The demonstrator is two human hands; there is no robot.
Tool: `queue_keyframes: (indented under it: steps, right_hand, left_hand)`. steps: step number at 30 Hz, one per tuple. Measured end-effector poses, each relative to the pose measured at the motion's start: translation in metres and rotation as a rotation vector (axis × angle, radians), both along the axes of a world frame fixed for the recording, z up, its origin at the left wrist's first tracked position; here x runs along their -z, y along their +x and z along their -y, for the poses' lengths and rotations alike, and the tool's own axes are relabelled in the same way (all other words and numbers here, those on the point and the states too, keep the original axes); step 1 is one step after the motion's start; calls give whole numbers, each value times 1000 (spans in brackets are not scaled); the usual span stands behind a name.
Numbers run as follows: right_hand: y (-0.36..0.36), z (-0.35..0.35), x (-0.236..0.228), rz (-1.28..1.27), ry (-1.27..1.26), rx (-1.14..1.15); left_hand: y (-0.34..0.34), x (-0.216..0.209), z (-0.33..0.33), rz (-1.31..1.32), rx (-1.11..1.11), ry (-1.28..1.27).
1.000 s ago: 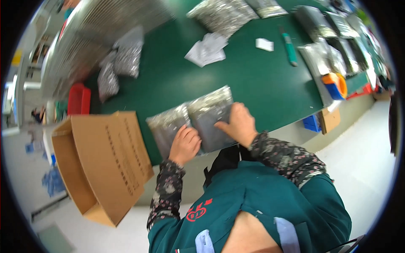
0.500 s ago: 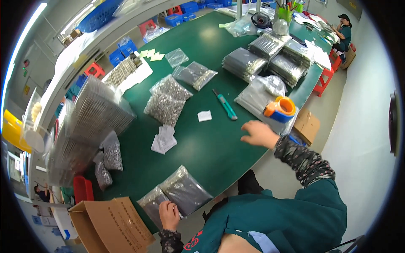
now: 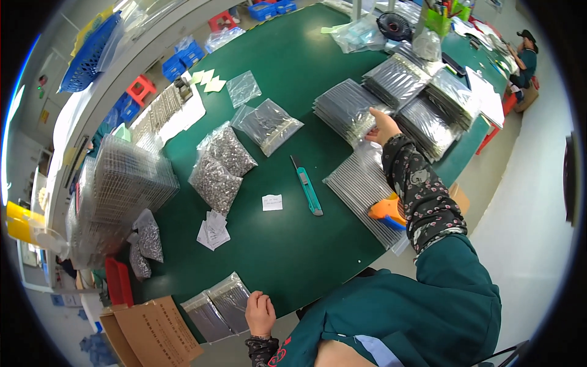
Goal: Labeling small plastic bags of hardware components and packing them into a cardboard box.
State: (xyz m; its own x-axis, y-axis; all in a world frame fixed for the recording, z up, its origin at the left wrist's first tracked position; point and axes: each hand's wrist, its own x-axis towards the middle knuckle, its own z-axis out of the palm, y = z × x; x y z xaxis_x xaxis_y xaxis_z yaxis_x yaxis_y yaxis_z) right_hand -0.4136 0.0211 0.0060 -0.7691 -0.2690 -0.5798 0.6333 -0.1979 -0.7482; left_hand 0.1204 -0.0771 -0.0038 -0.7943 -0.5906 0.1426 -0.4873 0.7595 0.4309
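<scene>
My right hand [image 3: 383, 127] reaches to the stack of flat clear plastic bags [image 3: 347, 105] at the far right. Its thumb and fingers close on the near right edge of that stack; how many bags they grip is hidden. At the table's front edge rests my left hand [image 3: 261, 315], fingers curled, with nothing visible in it. Just left of it, two flat plastic bags [image 3: 229, 301] with grey contents lie side by side. Below my right forearm is an orange and blue tape dispenser [image 3: 386, 211], partly covered by the sleeve, on a bag of thin grey rods [image 3: 358, 189].
Mid-table lie a teal utility knife [image 3: 309, 191], a white paper label [image 3: 273, 202], small paper slips [image 3: 213, 230] and bags of small metal parts [image 3: 221, 165]. Clear plastic trays [image 3: 131, 174] and a cardboard box [image 3: 153, 333] stand left. More bag stacks [image 3: 431, 113] and a fan [image 3: 394, 25] sit far right.
My right hand has moved away from me, from above the table near the knife to the bag stack. My left hand has come off the near bags to their right. The view has shifted.
</scene>
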Motion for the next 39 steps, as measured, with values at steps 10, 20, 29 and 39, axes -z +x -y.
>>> queue_keyframes:
  steps: [10,20,29,39]
  right_hand:
    - [-5,9,39,-25,-1,71]
    - [12,-3,11,-71,234,-151]
    - [3,-5,-2,-52,259,-219]
    - [-23,-27,52,-104,381,-201]
  left_hand:
    - [-137,-35,54,-206,237,-100]
    - [-457,11,97,-377,408,51]
    - [-538,-12,81,11,221,-17]
    - [-440,35,65,-201,92,793]
